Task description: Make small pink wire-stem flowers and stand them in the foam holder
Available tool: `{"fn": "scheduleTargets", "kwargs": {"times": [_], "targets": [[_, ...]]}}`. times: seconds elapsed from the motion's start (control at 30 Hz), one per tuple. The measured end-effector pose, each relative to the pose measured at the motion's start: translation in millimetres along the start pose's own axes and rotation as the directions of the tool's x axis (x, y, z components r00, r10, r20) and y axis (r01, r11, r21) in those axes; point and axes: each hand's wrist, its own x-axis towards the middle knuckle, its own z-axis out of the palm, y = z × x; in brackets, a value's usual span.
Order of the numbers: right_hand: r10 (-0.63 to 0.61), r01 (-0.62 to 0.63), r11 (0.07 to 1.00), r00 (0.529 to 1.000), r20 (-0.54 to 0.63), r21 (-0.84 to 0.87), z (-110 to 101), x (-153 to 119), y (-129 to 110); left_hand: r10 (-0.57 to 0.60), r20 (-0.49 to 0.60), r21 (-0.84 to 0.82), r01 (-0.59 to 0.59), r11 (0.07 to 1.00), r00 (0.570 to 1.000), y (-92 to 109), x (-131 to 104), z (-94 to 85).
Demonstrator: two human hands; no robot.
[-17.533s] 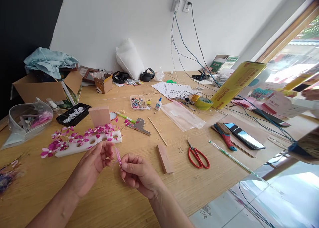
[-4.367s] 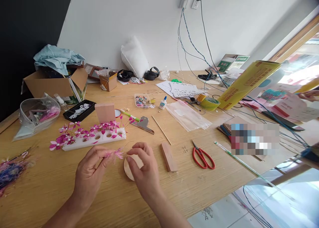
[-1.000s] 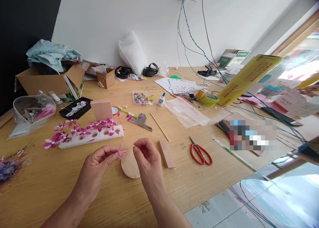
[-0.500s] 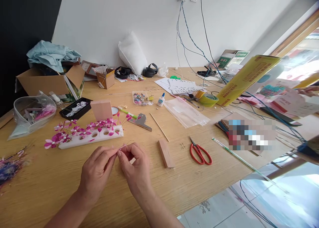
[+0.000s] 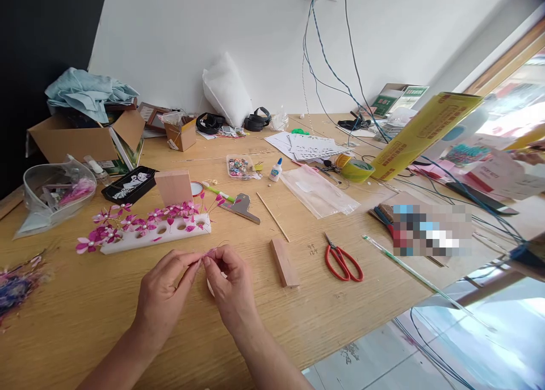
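Observation:
My left hand [image 5: 166, 288] and my right hand [image 5: 232, 282] meet at their fingertips above the table. Both pinch a small pinkish-purple piece [image 5: 209, 254], mostly covered by the fingers; a thin wire seems to stick out from it. A pale rounded thing shows partly behind my right hand, too hidden to name. Just beyond the hands lies a white block with round holes [image 5: 147, 239]. Pink wire-stemmed flowers [image 5: 140, 222] with pearl-like centres rest along it. To the right of my right hand are a small wooden block [image 5: 284, 263] and red-handled scissors [image 5: 343, 259].
A wooden stick [image 5: 272, 217], a metal clip [image 5: 242, 207], a glue bottle [image 5: 276, 170] and a bead box [image 5: 240, 167] lie farther back. A clear plastic bag [image 5: 319, 191] is at centre right. At left are a black tray [image 5: 128, 187] and a cardboard box [image 5: 72, 143].
My right fingers have shifted slightly around the pinched piece, and more of its purple colour shows. A pale rounded thing shows beside my right thumb. The left hand stays nearly in place.

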Motion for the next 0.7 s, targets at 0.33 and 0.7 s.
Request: {"fn": "scheduleTargets", "kwargs": {"times": [0.33,0.7], "targets": [[0.151,-0.146,0.975,0.988,-0.014,0.169,-5.2,-2.7,-5.0,-0.063,-0.027,0.004,0.063,0.998,0.998,-2.0,1.8,-0.1],[0.188,-0.183,0.95,0.982,0.001,0.255,3.2,3.9,-6.0,0.353,-0.038,0.278,-0.329,0.902,0.935,-5.4,-2.6,1.3]]}}
